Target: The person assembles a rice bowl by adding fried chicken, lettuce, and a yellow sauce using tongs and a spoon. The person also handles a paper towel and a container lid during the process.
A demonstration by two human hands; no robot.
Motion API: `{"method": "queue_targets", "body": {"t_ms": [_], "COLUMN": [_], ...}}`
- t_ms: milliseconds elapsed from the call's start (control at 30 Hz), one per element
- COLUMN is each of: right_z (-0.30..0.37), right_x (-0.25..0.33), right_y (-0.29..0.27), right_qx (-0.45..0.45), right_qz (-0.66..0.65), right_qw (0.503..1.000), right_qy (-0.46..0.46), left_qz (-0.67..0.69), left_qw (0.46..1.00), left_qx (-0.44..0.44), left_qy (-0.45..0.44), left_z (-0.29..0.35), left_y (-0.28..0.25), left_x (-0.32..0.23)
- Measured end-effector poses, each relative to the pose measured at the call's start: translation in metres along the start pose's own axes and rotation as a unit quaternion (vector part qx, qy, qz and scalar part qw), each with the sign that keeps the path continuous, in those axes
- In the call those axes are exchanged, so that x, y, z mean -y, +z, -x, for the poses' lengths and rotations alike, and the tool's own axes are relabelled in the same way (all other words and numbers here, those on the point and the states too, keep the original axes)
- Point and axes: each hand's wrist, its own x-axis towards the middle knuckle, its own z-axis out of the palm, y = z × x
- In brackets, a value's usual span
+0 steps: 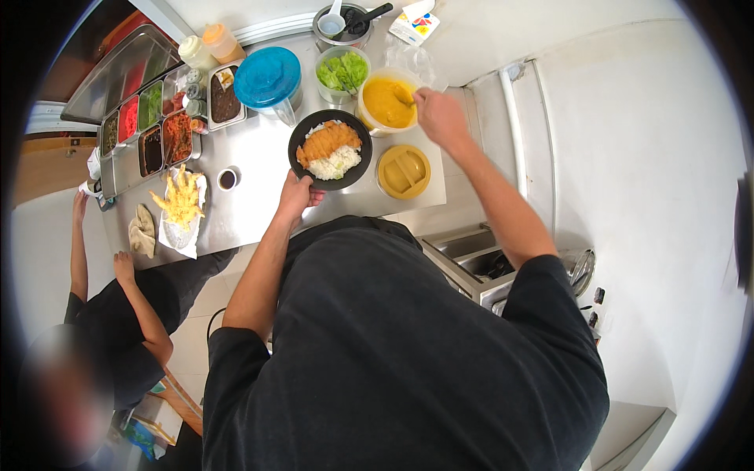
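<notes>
My left hand (297, 194) grips the near rim of a black bowl (363, 167), thumb on the edge and fingers underneath. The bowl holds a golden breaded cutlet (327, 142) and white rice (336, 166). My right hand (440, 118) is closed on the handle of a spoon (404, 96), whose end dips into thick yellow sauce (383, 106) in a round white tub (378, 130). The exact shape of the spoon's bowl is hidden by sauce. A round yellow lid (404, 173) lies on the counter just below the tub.
Behind the bowl stand a blue-lidded pitcher (269, 77) and a tub of lettuce (342, 72). To the left are metal ingredient trays (179, 135), a sauce cup (227, 180) and fried tempura (182, 196). A co-worker's hand (124, 268) is at the far left.
</notes>
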Motion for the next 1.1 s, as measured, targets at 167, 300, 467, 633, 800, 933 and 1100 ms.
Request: {"method": "queue_targets", "body": {"t_ms": [167,300,467,633,800,933,1100], "right_z": [0.013,-0.005,0.005,0.004,-0.011,0.007,-0.003], "right_x": [0.005,-0.007,0.002,0.001,-0.006,0.007,0.006], "right_y": [-0.018,-0.036,0.008,-0.024,-0.026,0.002,-0.031], "right_qx": [0.009,-0.017,0.022,-0.013,-0.035,0.0,-0.024], "right_qz": [-0.105,-0.032,0.027,-0.076,0.011,0.004,-0.04], "right_qw": [0.994,0.998,0.998,0.997,0.999,1.0,0.999], "right_qy": [0.015,-0.043,0.061,0.011,-0.005,0.002,-0.026], "left_qz": [0.022,0.011,0.03,0.035,0.026,0.037,0.037], "left_qw": [1.0,1.0,0.999,0.999,0.998,0.998,0.998], "left_qx": [0.011,0.013,0.032,0.042,0.053,0.057,0.054], "left_qy": [0.004,0.001,-0.002,0.0,0.0,0.007,0.003], "left_z": [-0.003,-0.005,-0.004,-0.003,-0.003,-0.005,-0.006], "left_y": [0.001,0.001,0.003,0.005,0.003,0.002,0.002], "left_x": [0.01,0.011,0.01,0.01,0.007,0.01,0.012]}}
